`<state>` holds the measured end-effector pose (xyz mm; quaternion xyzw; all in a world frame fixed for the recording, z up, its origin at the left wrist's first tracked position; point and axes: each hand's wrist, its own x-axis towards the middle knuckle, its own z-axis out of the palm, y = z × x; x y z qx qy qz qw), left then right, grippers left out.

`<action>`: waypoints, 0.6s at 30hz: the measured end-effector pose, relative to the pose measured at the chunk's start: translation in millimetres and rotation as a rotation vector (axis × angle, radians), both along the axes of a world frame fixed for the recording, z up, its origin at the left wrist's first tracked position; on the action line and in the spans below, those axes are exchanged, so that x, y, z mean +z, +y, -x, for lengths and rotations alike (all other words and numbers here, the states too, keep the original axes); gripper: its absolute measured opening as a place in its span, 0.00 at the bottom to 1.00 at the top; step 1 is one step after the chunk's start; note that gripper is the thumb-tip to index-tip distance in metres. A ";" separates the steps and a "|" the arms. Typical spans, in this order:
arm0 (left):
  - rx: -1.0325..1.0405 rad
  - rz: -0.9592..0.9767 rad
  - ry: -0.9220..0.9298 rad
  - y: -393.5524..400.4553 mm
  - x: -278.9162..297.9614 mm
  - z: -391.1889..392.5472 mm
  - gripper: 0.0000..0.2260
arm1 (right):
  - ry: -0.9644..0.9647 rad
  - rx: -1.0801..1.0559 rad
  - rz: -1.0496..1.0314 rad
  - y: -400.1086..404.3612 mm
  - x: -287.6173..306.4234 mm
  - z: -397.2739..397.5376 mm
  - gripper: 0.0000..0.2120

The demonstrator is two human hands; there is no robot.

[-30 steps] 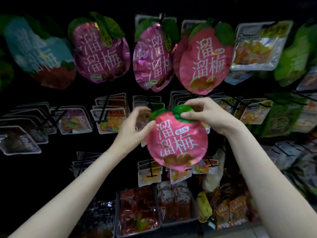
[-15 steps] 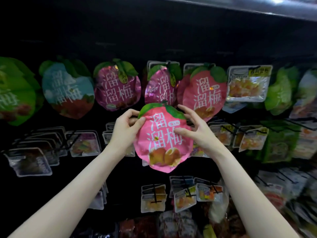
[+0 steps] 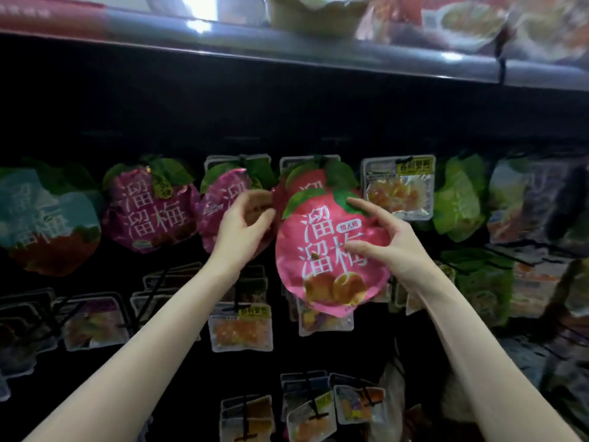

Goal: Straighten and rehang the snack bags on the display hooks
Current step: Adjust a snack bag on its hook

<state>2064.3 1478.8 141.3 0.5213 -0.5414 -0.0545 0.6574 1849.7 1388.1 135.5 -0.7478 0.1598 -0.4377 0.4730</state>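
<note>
A pink peach-shaped snack bag (image 3: 322, 250) with green leaf top and white lettering is raised in front of the top row of hooks. It overlaps a matching pink bag (image 3: 302, 183) that hangs behind it. My right hand (image 3: 392, 247) grips its right edge, with the thumb on the front and the index finger on the leaf. My left hand (image 3: 245, 228) is just left of the bag, blurred, in front of a magenta bag (image 3: 220, 205). Its fingers are curved and nothing shows plainly between them. The hook itself is hidden.
The top row also holds a teal bag (image 3: 44, 218), another magenta bag (image 3: 153, 208), a clear fruit pack (image 3: 398, 189) and green bags (image 3: 459, 202). Lower hooks carry several clear packs (image 3: 242, 330). A metal shelf edge (image 3: 287, 49) runs overhead.
The pink bag moved up and right to the hook with the matching bag. My left hand came off its left edge. The view tilted upward, showing the shelf above.
</note>
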 end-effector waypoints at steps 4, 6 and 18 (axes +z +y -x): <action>0.174 0.081 -0.113 -34.0 12.5 19.2 0.09 | -0.038 0.055 0.098 -31.6 26.1 19.2 0.29; 0.254 0.051 -0.143 -43.2 15.4 22.4 0.12 | 0.032 0.084 0.158 -43.2 32.0 20.8 0.28; 0.313 -0.155 -0.066 -68.3 8.1 42.2 0.17 | 0.099 0.107 0.230 -90.3 22.7 31.8 0.27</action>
